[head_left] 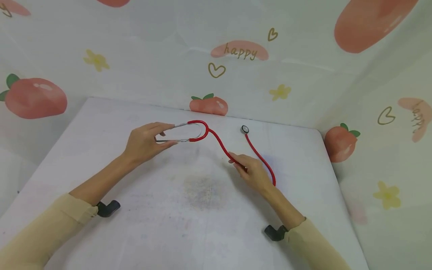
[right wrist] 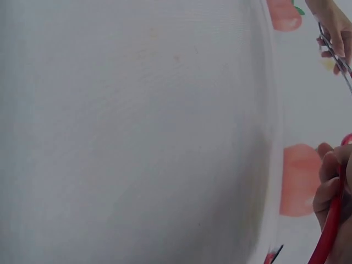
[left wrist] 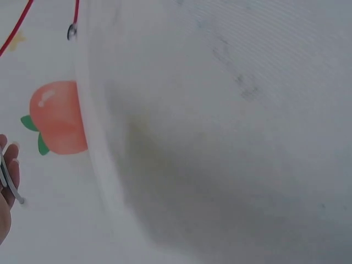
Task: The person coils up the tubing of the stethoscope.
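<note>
A stethoscope with red tubing (head_left: 220, 141) and metal ear tubes (head_left: 179, 141) is held between both hands above the table. My left hand (head_left: 144, 141) grips the ear tubes at their free ends, thumb on the near one and fingers on the far one. Farther along, my right hand (head_left: 251, 170) pinches the red tube between thumb and fingers. Past that hand the tube bends back up to the round chest piece (head_left: 245, 129) at the far side. In the left wrist view, a metal ear tube (left wrist: 12, 181) crosses the left fingers. The right wrist view shows red tubing (right wrist: 329, 234) running through the right hand.
The white table (head_left: 152, 232) has a stained patch (head_left: 202, 191) near its middle. Behind it hangs a white cloth (head_left: 162, 67) printed with peaches and flowers, which continues along the right side. Dark angled pieces (head_left: 108, 208) stick out at both sleeve cuffs.
</note>
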`<state>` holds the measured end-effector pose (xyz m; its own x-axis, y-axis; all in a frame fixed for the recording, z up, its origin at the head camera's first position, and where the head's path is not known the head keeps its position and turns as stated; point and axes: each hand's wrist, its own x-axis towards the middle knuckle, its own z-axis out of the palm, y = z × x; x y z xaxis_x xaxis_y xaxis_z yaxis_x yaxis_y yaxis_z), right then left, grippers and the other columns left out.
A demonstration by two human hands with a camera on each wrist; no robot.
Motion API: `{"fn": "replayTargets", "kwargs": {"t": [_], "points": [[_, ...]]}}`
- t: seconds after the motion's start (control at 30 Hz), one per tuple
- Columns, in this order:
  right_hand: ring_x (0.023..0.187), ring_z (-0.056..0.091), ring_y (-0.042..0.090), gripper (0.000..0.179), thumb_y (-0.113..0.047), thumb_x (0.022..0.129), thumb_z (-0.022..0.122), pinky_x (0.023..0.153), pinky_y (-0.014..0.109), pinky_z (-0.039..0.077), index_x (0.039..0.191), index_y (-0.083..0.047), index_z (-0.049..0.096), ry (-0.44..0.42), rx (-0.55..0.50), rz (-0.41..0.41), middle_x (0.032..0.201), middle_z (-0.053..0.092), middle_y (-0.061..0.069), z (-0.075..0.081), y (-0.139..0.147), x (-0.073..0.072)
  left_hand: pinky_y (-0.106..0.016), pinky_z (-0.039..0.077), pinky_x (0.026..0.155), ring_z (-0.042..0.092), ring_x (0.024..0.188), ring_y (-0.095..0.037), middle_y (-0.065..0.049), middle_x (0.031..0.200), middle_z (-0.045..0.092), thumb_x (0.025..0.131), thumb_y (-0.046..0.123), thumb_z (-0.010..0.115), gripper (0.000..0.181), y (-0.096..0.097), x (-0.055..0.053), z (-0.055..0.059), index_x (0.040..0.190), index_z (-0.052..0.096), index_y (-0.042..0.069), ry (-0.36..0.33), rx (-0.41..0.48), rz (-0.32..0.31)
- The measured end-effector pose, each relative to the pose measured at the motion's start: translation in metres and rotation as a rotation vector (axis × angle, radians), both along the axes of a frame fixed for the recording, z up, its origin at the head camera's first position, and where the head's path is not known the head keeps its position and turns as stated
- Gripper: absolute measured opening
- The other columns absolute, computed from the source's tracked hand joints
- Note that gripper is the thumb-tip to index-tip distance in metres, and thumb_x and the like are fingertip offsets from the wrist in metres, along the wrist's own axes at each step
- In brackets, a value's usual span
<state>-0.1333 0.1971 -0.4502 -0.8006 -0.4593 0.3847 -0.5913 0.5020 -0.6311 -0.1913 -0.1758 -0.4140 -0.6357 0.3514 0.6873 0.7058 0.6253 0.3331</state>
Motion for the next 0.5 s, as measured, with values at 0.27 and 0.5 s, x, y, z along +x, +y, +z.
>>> {"fn": "replayTargets", "kwargs": {"t": [0.27, 0.5], "points": [[0.07, 0.051, 0.011, 0.049, 0.006, 0.089, 0.064, 0.058, 0.021, 0.045, 0.135, -0.01, 0.063, 0.135, 0.145, 0.019, 0.108, 0.062, 0.006, 0.001, -0.012, -0.002, -0.03, 0.046, 0.051, 0.068, 0.07, -0.018, -0.006, 0.1, 0.075, 0.065, 0.025, 0.094, 0.056, 0.012, -0.002, 0.007, 0.115, 0.074, 0.01, 0.018, 0.01, 0.012], [0.067, 0.049, 0.012, 0.052, 0.014, 0.084, 0.063, 0.056, 0.02, 0.043, 0.132, -0.007, 0.065, 0.262, 0.188, 0.058, 0.108, 0.059, 0.008, 0.0, -0.017, -0.001, -0.035, 0.051, 0.054, 0.069, 0.071, -0.019, -0.007, 0.101, 0.075, 0.066, 0.029, 0.093, 0.054, 0.017, -0.005, 0.007, 0.113, 0.074, 0.009, 0.042, -0.012, 0.032]]}}
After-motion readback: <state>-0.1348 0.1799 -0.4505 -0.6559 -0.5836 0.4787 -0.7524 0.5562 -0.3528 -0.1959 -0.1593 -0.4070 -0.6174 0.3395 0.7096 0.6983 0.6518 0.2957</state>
